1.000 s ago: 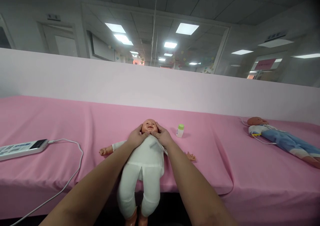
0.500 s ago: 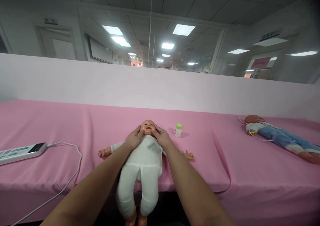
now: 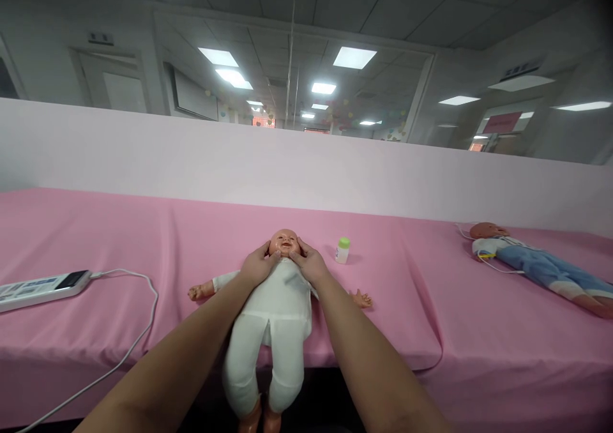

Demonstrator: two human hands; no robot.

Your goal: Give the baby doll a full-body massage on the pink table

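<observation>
A baby doll (image 3: 280, 296) in a white top and white trousers lies on its back, its arms spread and its feet hanging past the near edge of the pink-covered surface. My left hand (image 3: 258, 264) cups one side of its head, and my right hand (image 3: 310, 264) cups the other. Both thumbs rest near the doll's chin and jaw. The other fingers curl beside and behind the head, where they are partly hidden. A small bottle (image 3: 341, 254) with a green cap stands upright to the right of the doll's head, apart from my right hand.
On the left lies a white handheld device (image 3: 43, 289) with a dark screen, its white cable (image 3: 152, 318) running over the near edge. A second doll (image 3: 541, 267) in blue clothes lies far right with thin tubing. A white partition (image 3: 306, 171) rises behind the pink cloth (image 3: 383, 331).
Both thumbs have slid down from the doll's cheeks towards its chin. My hands still hold the head, and the view has shifted very slightly.
</observation>
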